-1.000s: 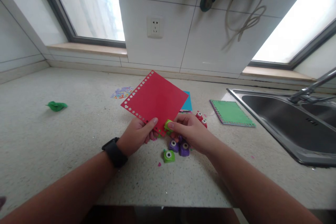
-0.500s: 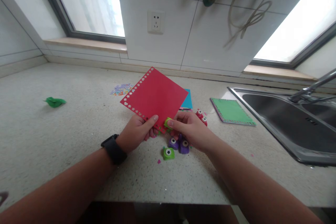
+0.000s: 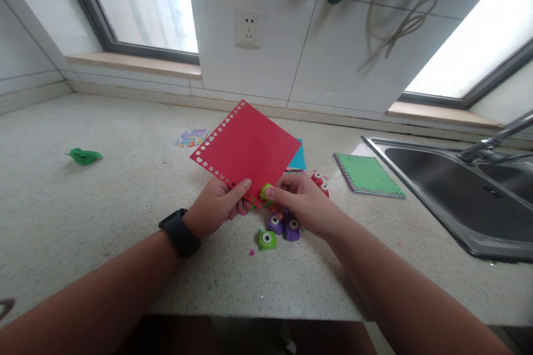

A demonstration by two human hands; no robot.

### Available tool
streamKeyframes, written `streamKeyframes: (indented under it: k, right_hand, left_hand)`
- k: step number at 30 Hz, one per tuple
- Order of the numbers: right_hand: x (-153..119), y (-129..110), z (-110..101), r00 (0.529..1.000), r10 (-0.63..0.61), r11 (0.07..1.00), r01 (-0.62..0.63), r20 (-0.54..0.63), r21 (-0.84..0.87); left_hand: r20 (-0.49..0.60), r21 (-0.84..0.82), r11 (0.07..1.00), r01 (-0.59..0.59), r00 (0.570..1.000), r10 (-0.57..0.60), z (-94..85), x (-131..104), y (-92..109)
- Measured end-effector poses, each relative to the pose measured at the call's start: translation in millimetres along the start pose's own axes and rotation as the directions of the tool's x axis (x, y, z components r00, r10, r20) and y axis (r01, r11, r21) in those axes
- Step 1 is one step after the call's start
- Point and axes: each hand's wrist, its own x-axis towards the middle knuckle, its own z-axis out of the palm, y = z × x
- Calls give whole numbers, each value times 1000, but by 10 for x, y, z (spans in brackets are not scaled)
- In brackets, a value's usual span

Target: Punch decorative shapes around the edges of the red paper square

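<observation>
My left hand [image 3: 216, 203] pinches the lower left edge of a red paper sheet [image 3: 254, 147], thumb on top. Small shapes are cut through the sheet along its left edges. My right hand [image 3: 306, 202] grips a green punch [image 3: 266, 193] at the sheet's lower corner, with the thumb on it. Below the hands another green punch [image 3: 267, 239] lies beside two purple punches [image 3: 292, 229]. Red punches [image 3: 320, 182] sit just behind my right hand, partly hidden by it.
Green sheets [image 3: 370, 175] lie stacked left of the sink [image 3: 449, 194]. Blue paper [image 3: 298, 155] shows behind the red sheet. Coloured paper bits [image 3: 191, 137] are heaped at the back, and a crumpled green piece [image 3: 85, 156] lies far left on the counter [image 3: 104, 216].
The view has shifted slightly, so the things on the counter appear a little higher. Both hands keep their hold on the sheet and the punch.
</observation>
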Motion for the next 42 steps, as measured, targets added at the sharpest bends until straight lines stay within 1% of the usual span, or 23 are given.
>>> streamKeyframes:
  k: [11, 20, 28, 42]
  right_hand:
    - [3, -83, 53, 1000, -4, 999, 4, -1, 44]
    - [12, -59, 48, 1000, 6, 999, -5, -10, 53]
    - [11, -41, 39, 1000, -10, 998, 11, -12, 59]
    - [19, -33, 47, 1000, -15, 996, 15, -1, 87]
  left_hand:
    - [5, 0, 1000, -2, 1000, 2, 5, 4, 8]
    - [6, 45, 999, -10, 1000, 10, -22, 8, -36]
    - [-7, 49, 999, 3, 1000, -3, -21, 7, -22]
    - [22, 67, 998, 7, 1000, -8, -28, 9, -17]
